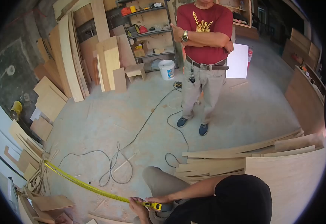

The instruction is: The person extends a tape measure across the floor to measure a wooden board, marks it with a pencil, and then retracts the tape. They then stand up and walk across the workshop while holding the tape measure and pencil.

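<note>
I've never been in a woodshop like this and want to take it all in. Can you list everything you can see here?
tape measure: one, yellow, pulled out across the floor at lower left
plywood sheets: many, pale wood, leaning on the left wall
cut boards: a stack, pale wood, lower right
cable: one, dark, snaking over the concrete floor
bucket: one, white, by the shelf
metal shelf: one, dark, cluttered, at the back
standing person: one, red shirt, arms folded
crouching person: one, black top, bottom centre; both hands on the tape case
</note>
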Demonstrator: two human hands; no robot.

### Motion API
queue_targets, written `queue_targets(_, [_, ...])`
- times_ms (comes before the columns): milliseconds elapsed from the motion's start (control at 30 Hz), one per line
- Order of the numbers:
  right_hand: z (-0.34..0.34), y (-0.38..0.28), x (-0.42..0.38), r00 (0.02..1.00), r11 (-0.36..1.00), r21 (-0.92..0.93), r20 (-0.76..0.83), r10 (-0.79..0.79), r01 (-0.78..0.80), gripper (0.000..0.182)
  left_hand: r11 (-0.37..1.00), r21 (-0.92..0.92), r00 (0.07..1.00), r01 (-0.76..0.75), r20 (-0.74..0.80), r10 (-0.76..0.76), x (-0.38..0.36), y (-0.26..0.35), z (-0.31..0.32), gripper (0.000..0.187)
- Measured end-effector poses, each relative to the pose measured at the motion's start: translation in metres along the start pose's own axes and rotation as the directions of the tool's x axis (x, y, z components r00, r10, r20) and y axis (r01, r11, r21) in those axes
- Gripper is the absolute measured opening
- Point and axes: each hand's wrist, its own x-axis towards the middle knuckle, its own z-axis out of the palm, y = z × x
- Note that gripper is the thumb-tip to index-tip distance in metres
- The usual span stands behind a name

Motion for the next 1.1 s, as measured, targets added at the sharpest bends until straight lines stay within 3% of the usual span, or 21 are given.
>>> queue_targets(67, [-0.002,0.003,0.0,0.995,0.998,0.008,0.08,-0.055,0.055,0.052,0.996,-0.022,0.996,0.09,0.005,-0.09,0.0,0.005,0.0,0.036])
queue_targets(167, [0.008,-0.01,0.029,0.982,0.981,-0.032,0.01,-0.189,0.189,0.045,0.999,0.034,0.999,-0.006,0.049,0.004,0.022,0.027,-0.006,0.034])
queue_targets(233, [0.004,0.006,0.037,0.974,0.973,-0.045,0.028,-0.226,0.227,0.039,0.994,0.084,0.995,0.064,-0.077,-0.058,0.041,0.006,-0.034,0.034])
queue_targets(267, [-0.001,0.003,0.029,0.974,0.97,-0.084,0.02,-0.226,0.227,0.037,1.0,0.016,0.966,0.026,-0.256,-0.021,0.031,0.008,0.002,0.032])
queue_targets(300, [0.0,0.008,0.006,0.981,0.983,-0.005,-0.055,-0.184,0.184,0.037,0.996,0.08,0.989,0.047,-0.145,-0.035,0.02,-0.006,0.015,0.032])
queue_targets(367, [0.007,0.009,0.01,0.999,0.992,0.125,0.005,-0.036,0.035,0.036,0.973,0.23,0.996,-0.033,-0.069,0.05,0.007,-0.003,-0.009,0.032])
queue_targets(400, [-0.004,0.018,0.021,0.977,0.984,0.059,0.129,-0.172,0.166,0.035,0.982,0.175,0.998,0.065,-0.036,-0.059,-0.006,0.016,0.007,0.032])
queue_targets(433, [0.008,0.01,0.024,0.975,0.985,0.02,0.139,-0.174,0.172,0.036,0.989,0.144,0.997,0.024,-0.08,-0.012,-0.009,0.024,-0.004,0.032])
queue_targets(500, [0.01,0.002,-0.008,0.978,0.977,-0.047,0.0,-0.209,0.209,0.04,0.998,0.054,0.998,0.042,-0.058,-0.038,-0.004,0.001,0.008,0.032])
queue_targets(533, [0.008,0.006,-0.01,0.987,0.988,0.013,-0.036,-0.156,0.156,0.042,0.999,0.043,0.998,0.029,-0.057,-0.026,-0.005,-0.006,0.009,0.03])
queue_targets(633, [0.008,0.007,-0.015,0.992,0.978,0.164,-0.044,-0.122,0.128,0.043,0.994,0.105,0.998,-0.039,-0.053,0.044,-0.006,-0.021,0.006,0.036])
queue_targets(800, [-0.008,0.022,-0.015,0.999,0.999,0.031,0.0,-0.037,0.037,0.045,0.98,0.2,0.998,-0.002,-0.068,0.016,-0.014,-0.022,0.016,0.037])
queue_targets(900, [0.002,0.019,-0.017,0.994,0.995,0.004,-0.03,-0.102,0.102,0.043,0.967,0.252,0.999,-0.043,-0.013,0.047,-0.011,-0.009,0.016,0.036])
queue_targets(1100, [-0.005,0.034,-0.014,0.997,0.995,-0.05,0.006,-0.08,0.08,0.051,0.988,0.15,0.991,-0.028,-0.125,0.047,0.008,0.013,0.004,0.033])
